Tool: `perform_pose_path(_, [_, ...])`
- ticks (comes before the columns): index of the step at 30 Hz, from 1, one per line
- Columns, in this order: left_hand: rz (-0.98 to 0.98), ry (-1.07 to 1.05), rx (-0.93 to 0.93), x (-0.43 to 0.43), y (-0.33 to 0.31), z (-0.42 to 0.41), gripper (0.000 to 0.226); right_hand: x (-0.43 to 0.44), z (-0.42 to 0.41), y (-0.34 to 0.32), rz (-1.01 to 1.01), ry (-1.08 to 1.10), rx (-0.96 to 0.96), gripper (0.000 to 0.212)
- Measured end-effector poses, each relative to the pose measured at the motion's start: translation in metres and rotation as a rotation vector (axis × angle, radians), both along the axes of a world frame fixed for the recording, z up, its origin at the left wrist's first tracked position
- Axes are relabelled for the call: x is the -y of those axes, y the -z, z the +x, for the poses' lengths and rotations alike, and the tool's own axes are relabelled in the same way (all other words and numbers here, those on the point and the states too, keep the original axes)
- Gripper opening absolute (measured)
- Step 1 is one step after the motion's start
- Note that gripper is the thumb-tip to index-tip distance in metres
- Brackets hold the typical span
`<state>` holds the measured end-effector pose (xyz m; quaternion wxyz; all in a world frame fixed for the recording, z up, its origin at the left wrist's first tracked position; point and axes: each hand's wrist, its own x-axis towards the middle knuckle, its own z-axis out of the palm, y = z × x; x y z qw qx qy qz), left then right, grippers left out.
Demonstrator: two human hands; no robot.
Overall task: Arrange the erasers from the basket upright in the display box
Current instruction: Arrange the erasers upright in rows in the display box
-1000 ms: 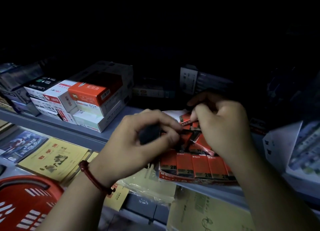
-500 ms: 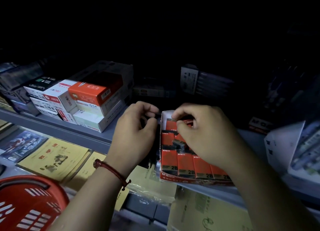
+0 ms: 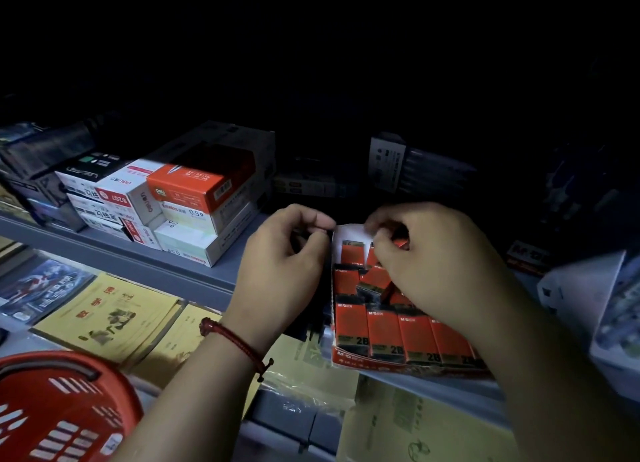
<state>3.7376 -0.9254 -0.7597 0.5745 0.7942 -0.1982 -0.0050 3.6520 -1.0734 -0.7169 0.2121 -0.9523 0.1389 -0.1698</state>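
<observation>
A red display box [image 3: 349, 357] sits at the front edge of the grey shelf. Several red and black 2B erasers [image 3: 384, 333] stand upright in its front row, and a few lie askew behind them. My right hand [image 3: 426, 264] reaches into the back of the box and pinches a red eraser [image 3: 400, 243] between thumb and fingers. My left hand [image 3: 287, 264], with a red cord on its wrist, is curled against the box's left wall and holds something small and dark that I cannot make out. The red basket [image 3: 59, 409] is at the lower left.
Stacked white and orange stationery boxes [image 3: 187, 198] stand on the grey shelf [image 3: 194, 274] to the left. Yellow exercise books [image 3: 114, 316] lie on the lower shelf. White packages [image 3: 588, 295] crowd the right. The back of the shelf is dark.
Both hands moved back from the front of the box to its rear. The left hand slid to the box's left wall; the right hand went deeper into the back row.
</observation>
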Motion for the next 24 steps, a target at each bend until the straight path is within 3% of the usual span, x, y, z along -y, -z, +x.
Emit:
perform_pose_path(3, [0.042,0.076,0.066,0.001,-0.007,-0.001,0.013,-0.004,0.004,-0.002,-0.011,0.006,0.041,0.021])
perform_pose_path(7, [0.419,0.067,0.23,0.004,-0.015,-0.011,0.016,-0.008,0.009,0.004,0.04,-0.001,0.022,0.017])
perform_pose_path(12, [0.642,0.105,0.385,0.006,-0.025,-0.022,0.027,-0.01,0.008,0.008,-0.006,0.003,-0.004,0.016])
perform_pose_path(20, [0.693,0.089,0.32,0.005,-0.022,-0.018,0.033,-0.012,0.005,0.005,-0.095,-0.016,-0.071,0.02])
perform_pose_path(24, [0.625,0.03,0.249,0.009,-0.017,-0.019,0.032,-0.007,0.006,0.009,0.014,-0.009,-0.038,0.021])
